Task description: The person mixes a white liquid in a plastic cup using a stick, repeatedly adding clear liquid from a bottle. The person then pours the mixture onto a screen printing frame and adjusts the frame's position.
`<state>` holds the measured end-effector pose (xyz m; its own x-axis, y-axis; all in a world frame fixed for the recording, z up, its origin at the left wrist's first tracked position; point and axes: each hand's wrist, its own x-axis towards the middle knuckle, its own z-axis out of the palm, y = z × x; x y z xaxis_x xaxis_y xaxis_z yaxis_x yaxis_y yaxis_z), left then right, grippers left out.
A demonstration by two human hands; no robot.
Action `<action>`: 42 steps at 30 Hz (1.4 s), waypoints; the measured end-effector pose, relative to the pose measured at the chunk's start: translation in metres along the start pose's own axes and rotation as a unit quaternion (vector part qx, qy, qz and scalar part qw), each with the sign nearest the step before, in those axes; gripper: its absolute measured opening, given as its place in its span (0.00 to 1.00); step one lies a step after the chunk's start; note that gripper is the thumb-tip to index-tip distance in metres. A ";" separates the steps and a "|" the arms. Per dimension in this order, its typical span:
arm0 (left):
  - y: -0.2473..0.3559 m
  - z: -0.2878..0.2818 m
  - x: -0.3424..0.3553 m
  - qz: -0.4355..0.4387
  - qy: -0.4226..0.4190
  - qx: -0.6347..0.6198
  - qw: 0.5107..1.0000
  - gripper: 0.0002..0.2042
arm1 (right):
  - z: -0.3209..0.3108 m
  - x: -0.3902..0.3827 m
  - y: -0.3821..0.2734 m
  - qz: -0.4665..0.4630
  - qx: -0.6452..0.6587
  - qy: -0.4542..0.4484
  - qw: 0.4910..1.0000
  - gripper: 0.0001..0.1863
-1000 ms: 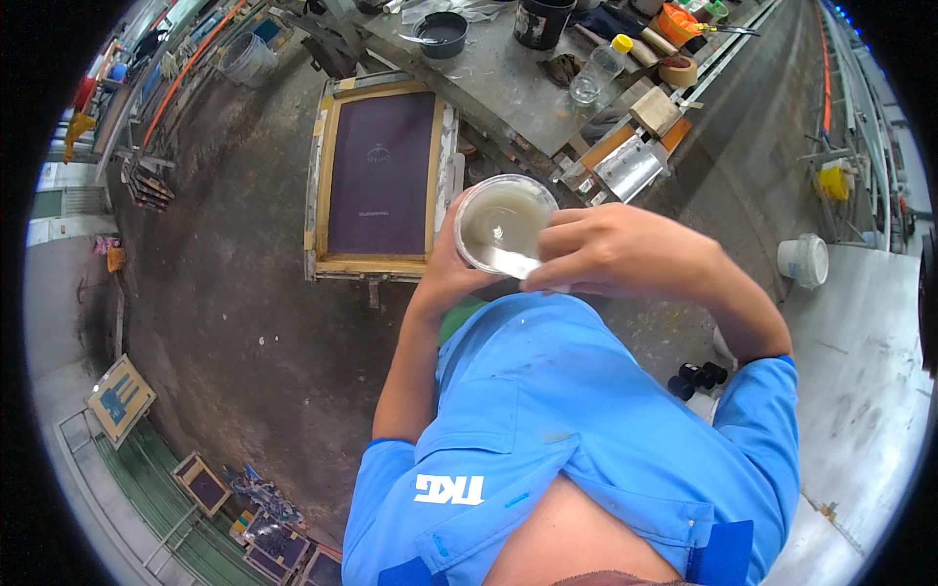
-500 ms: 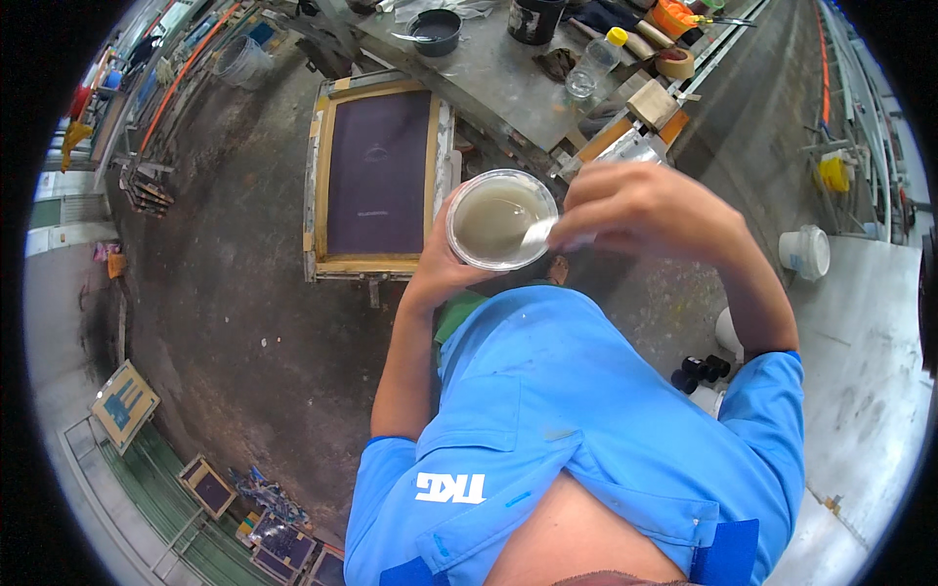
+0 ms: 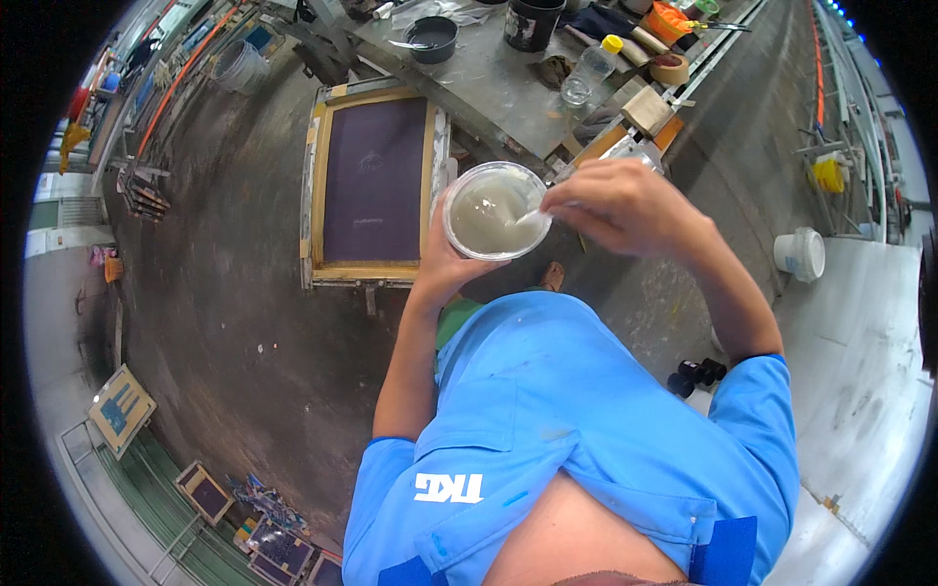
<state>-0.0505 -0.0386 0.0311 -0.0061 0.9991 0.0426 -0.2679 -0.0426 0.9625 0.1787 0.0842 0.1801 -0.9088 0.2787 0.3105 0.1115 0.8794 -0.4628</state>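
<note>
My left hand (image 3: 442, 256) is wrapped round the side of a clear plastic tub (image 3: 469, 252), held up in front of my body. A greyish, thick liquid (image 3: 479, 210) fills much of it. Between the closed fingers of my right hand (image 3: 614, 203) is a pale spatula (image 3: 532, 219), its lower end dipped in the liquid at the tub's right side; its exact shape is hard to make out. Beyond the tub, to the left, a screen printing frame (image 3: 318, 186) with dark purple mesh and a taped wooden border is held on a stand.
A metal table (image 3: 489, 78) at the top carries a black bowl (image 3: 431, 41), a black bucket (image 3: 532, 24), a clear bottle with a yellow cap (image 3: 590, 72) and tape rolls (image 3: 669, 68). A white bucket (image 3: 801, 254) stands at right. More frames (image 3: 122, 410) lean at lower left.
My right hand has shifted slightly left and down, and the spatula's end has gone deeper into the liquid. The tub has moved a little left and up.
</note>
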 end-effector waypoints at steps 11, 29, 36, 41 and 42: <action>-0.008 0.004 0.003 0.005 0.012 -0.033 0.999 0.58 | 0.001 0.003 -0.006 0.050 0.035 -0.001 0.998 0.09; -0.002 0.007 0.005 0.031 0.054 -0.044 0.997 0.56 | 0.005 0.004 0.004 0.023 -0.050 0.085 0.995 0.11; -0.009 0.002 0.007 0.055 0.037 0.000 0.998 0.56 | 0.016 0.017 0.000 -0.003 -0.037 0.123 0.992 0.12; 0.003 0.008 0.006 0.022 0.086 -0.033 0.995 0.54 | 0.012 0.005 -0.012 0.025 -0.056 0.051 0.997 0.10; 0.001 0.008 0.006 0.034 0.086 -0.028 0.995 0.54 | 0.014 0.005 -0.018 0.029 -0.024 0.043 0.998 0.09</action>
<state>-0.0436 -0.0330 0.0344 -0.1889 0.9804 0.0554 -0.3153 -0.1140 0.9421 0.1663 0.0649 0.1784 -0.8623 0.3604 0.3556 0.1839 0.8773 -0.4433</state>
